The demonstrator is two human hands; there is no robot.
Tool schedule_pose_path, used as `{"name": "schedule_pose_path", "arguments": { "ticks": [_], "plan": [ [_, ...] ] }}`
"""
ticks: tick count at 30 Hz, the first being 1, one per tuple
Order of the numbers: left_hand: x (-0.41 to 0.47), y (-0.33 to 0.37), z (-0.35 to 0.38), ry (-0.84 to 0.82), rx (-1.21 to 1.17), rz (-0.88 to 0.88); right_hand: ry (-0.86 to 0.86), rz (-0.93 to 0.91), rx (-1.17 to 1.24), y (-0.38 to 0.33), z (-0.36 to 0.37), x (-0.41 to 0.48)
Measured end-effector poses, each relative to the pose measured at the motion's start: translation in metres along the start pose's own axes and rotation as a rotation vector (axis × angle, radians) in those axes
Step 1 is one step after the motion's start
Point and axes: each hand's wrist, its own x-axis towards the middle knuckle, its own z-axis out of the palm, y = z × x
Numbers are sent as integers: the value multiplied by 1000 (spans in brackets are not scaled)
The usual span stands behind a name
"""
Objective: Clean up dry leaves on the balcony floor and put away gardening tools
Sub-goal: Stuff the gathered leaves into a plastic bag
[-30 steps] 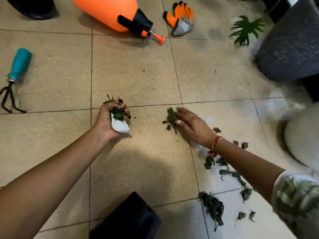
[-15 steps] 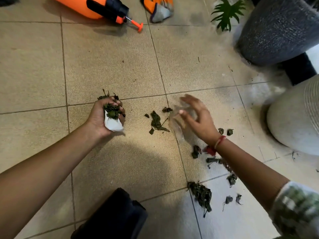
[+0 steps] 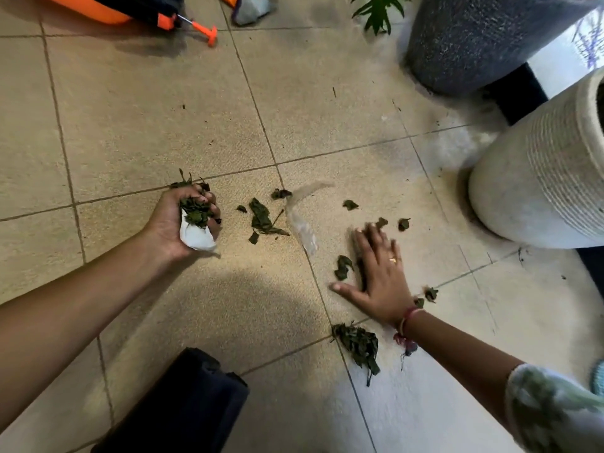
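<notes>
Leaves [image 3: 195,212] fill left hand [image 3: 170,223]; right hand [image 3: 380,276] flat; two pots [image 3: 529,191].

1. The beige tiled floor [image 3: 137,109] carried everything, its grout lines running slantwise.
2. Dry leaves [image 3: 261,217] lay scattered over the middle tiles, and a thicker clump [image 3: 358,344] sat on a grout line at the near side.
3. A clear plastic scrap [image 3: 302,223] lay just beside the longest leaf.
4. An orange sprayer [image 3: 98,8] lay on its side at the far edge, with a grey glove [image 3: 251,8] near it.
5. A dark grey pot [image 3: 474,37] and a white ribbed pot [image 3: 539,184] stood at the right.
</notes>
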Motion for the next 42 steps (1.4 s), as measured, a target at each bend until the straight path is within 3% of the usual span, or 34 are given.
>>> {"name": "schedule_pose_path", "arguments": {
  "ticks": [6,12,15,17,20,22,29,34,42],
  "plan": [
    [-7,2,3,-27,23,0,22,-134,40,-35,2,53],
    [-17,6,-8,-20,14,-9,66,-207,228,-72,-14,99],
    [-18,4,-10,10,-26,-21,261,-65,360,-56,-26,108],
    [-16,3,-10,35,-42,-19,370,134,368,-29,-31,104],
    [-11,-1,-7,26,-36,-25,353,452,190,14,-29,74],
    [-6,-2,-5,28,-23,-24,280,520,153,22,-24,53],
    [4,-9,7,-23,-42,-31,191,275,249,-30,-2,72],
    [-2,-5,7,-27,-44,-2,4,-93,388,-50,-22,94],
    [-7,-4,0,16,-23,-15,22,-54,201,-43,-11,74]
  ]
}}
